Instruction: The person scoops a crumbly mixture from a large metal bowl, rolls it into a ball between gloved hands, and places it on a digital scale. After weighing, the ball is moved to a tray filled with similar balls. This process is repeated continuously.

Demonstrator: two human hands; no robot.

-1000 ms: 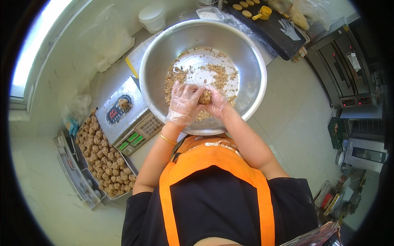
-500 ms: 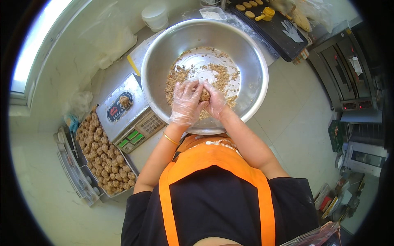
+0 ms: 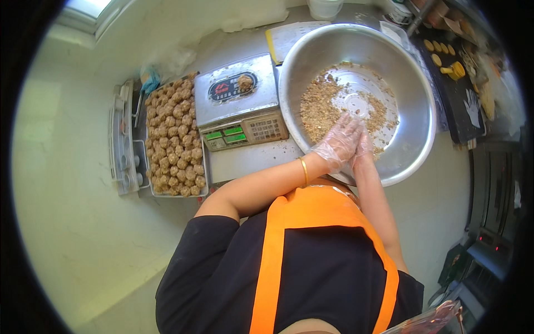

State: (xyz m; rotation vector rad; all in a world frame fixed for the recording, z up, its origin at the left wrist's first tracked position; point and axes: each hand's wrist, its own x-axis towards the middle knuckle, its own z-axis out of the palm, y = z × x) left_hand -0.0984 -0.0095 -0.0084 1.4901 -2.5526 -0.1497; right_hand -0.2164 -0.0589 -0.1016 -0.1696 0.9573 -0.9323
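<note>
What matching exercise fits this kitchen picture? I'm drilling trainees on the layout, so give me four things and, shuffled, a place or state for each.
Things:
1. steel bowl
2. digital scale
3. tray of rolled balls
4. left hand

Places or states:
A. at the far left of the counter, filled
B. wearing a clear plastic glove, pressed against the right hand in the bowl
C. between the tray and the bowl, one ball on its platform
D. holds loose brown crumbly mix, its middle scraped bare

Pairs: 1-D, 2-C, 3-A, 4-B
</note>
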